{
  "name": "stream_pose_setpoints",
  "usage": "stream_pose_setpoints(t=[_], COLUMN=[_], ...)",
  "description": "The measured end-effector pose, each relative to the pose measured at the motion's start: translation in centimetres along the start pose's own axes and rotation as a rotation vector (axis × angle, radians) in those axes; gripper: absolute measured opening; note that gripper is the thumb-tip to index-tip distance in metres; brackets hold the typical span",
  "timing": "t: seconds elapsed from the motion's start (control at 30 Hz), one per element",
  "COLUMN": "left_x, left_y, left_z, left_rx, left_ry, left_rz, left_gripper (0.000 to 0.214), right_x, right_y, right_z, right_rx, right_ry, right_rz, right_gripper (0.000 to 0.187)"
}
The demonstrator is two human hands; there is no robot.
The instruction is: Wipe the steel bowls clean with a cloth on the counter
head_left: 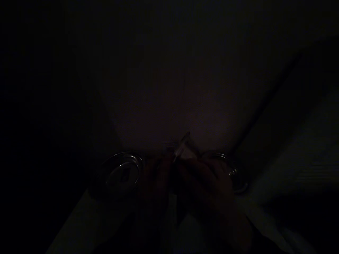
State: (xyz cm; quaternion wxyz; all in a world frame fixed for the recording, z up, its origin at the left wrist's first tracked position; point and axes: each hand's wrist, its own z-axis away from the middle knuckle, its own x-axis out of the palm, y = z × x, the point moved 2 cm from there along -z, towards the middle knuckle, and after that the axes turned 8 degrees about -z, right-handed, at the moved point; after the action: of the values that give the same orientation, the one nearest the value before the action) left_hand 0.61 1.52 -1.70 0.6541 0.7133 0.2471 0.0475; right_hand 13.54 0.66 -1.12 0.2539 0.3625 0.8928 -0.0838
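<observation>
The light is very low, so much here is uncertain. Nearest, the pale surface (83, 215) runs forward, its left edge slanting away from the viewer. Above it, the right hand (212, 181) seems bent around the lower end of a small shiny cup (186, 150), pinching it, though its fingertips are lost in the dark. The left hand (156, 176) is just beside the cup; whether it is spread or pressed together, or touches the cup, I cannot tell. The cup leans, its upper end toward the far side, between two shiny round dishes: the left dish (123, 173) by the surface's far left corner, and the right dish (239, 174) by the far right corner, partly behind the right hand. Beyond lies a dim, plain backdrop.

To handle the cup well, a light, even grip low on its sides looks best, as it may be slick. More light would help, and both wrists should stay clear of the dish rims.
</observation>
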Motion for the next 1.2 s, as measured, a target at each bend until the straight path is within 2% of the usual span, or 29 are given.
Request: stream_pose_setpoints(t=[0.13, 0.3, 0.5, 0.63, 0.77, 0.87, 1.07, 1.2], left_x=[-0.1, -0.1, 0.1, 0.0, -0.1, 0.0, 0.1, 0.0], left_y=[0.0, 0.5, 0.6, 0.0, -0.5, -0.2, -0.2, -0.4], left_z=[0.0, -0.1, 0.0, 0.1, 0.2, 0.1, -0.4, -0.6], left_rx=[0.023, 0.019, 0.016, -0.054, -0.123, -0.099, -0.053, 0.045], left_ry=[-0.006, -0.02, -0.064, -0.009, 0.02, -0.002, 0.033, 0.042], left_rz=[-0.008, 0.007, 0.009, 0.014, -0.001, 0.024, 0.077, 0.045], left_gripper=[0.026, 0.025, 0.028, 0.024, 0.026, 0.026, 0.028, 0.025], right_x=[0.0, 0.1, 0.1, -0.1, -0.1, 0.0, 0.2, 0.0], right_y=[0.1, -0.1, 0.2, -0.1, 0.4, 0.3, -0.8, -1.0], right_z=[0.0, 0.2, 0.2, 0.0, -0.1, 0.1, 0.7, 0.9], right_rx=[0.05, -0.021, 0.086, 0.01, 0.06, 0.066, -0.054, -0.062], right_ry=[0.0, 0.009, -0.006, -0.004, 0.026, 0.024, 0.019, 0.021], right_rz=[0.018, -0.017, 0.027, 0.014, 0.032, 0.027, -0.068, -0.074], right_gripper=[0.027, 0.027, 0.027, 0.025, 0.025, 0.024, 0.022, 0.022])
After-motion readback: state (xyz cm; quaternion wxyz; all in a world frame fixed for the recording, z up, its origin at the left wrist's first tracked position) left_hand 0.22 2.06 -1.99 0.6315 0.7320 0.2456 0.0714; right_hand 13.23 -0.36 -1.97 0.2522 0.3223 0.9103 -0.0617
